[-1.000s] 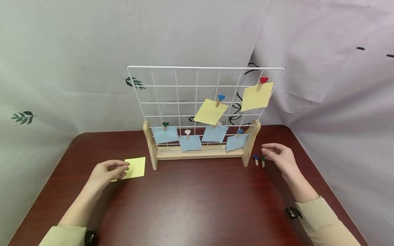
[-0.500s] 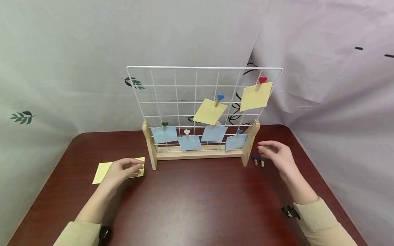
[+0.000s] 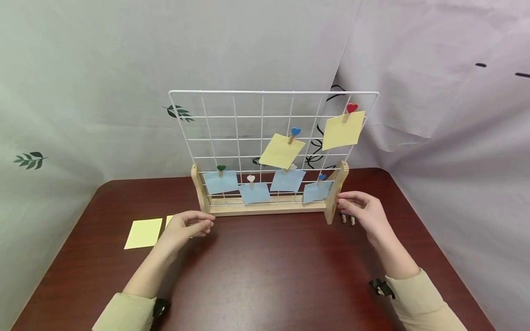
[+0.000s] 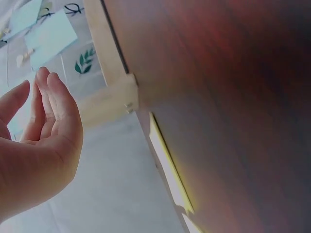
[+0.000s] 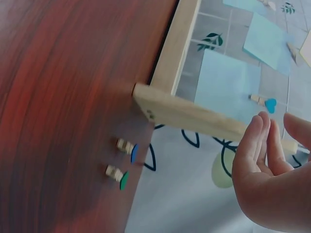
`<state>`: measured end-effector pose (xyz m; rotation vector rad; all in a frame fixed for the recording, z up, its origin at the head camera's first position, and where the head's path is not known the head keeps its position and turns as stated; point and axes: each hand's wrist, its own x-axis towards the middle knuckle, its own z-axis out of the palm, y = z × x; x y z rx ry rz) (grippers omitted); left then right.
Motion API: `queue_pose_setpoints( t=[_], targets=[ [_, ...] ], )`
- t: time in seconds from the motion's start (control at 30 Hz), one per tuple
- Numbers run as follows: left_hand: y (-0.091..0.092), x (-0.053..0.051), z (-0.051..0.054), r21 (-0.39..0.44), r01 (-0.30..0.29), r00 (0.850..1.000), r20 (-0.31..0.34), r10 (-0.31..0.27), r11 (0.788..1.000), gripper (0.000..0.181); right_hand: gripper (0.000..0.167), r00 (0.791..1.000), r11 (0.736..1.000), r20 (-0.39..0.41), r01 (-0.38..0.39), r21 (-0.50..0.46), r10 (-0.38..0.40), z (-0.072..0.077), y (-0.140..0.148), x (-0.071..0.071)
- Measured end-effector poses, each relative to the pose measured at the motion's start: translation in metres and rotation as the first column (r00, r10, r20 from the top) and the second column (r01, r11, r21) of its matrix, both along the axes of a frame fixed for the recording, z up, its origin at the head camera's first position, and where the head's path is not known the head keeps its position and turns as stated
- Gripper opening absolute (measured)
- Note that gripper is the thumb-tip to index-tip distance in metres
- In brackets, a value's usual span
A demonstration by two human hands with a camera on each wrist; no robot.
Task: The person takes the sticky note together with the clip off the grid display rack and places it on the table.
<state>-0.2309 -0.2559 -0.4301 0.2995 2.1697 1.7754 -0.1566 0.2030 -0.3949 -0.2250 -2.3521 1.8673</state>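
My left hand (image 3: pixel 185 230) hovers in front of the left foot of a white wire grid rack (image 3: pixel 263 92), partly covering a yellow sticky note (image 3: pixel 169 219). Nothing is between its loosely bent fingers and thumb in the left wrist view. Beside the rack's right wooden foot (image 3: pixel 336 191) is my right hand (image 3: pixel 363 215); whether it touches the wood I cannot tell. Its fingers look bare in the right wrist view. Two small clothespins, one with a blue heart (image 5: pixel 127 148) and one with a green top (image 5: pixel 116 175), lie on the table near that foot.
Blue notes (image 3: pixel 221 182) hang low on the grid from heart clothespins. Above them hang two yellow notes, one mid-grid (image 3: pixel 281 151) and one top right (image 3: pixel 342 131). Another yellow note (image 3: pixel 143 233) lies on the brown table (image 3: pixel 265 271). A pale cloth (image 3: pixel 103 69) hangs behind.
My left hand has moved right, across the yellow notes to the rack's left foot. My right hand has shifted left toward the right foot, now partly covering the loose clothespins.
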Motion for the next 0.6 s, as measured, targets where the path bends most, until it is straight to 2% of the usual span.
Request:
queue_pose_setpoints(
  t=[0.1,0.33,0.6],
  targets=[
    [0.010,0.000,0.001,0.017,0.012,1.000,0.007,-0.012,1.000,0.034,0.017,1.000,1.000,-0.001,-0.005,-0.024,0.005,-0.001,-0.006,-0.002],
    [0.029,-0.004,0.000,0.040,0.037,0.999,0.014,-0.038,0.999,0.034,0.025,0.999,0.999,0.002,-0.034,-0.040,0.034,-0.003,-0.017,-0.008],
    [0.047,-0.008,-0.001,0.068,0.046,0.998,0.030,-0.048,0.997,0.032,0.019,0.999,0.995,-0.001,-0.050,-0.088,0.050,-0.003,-0.030,-0.012]
  ],
)
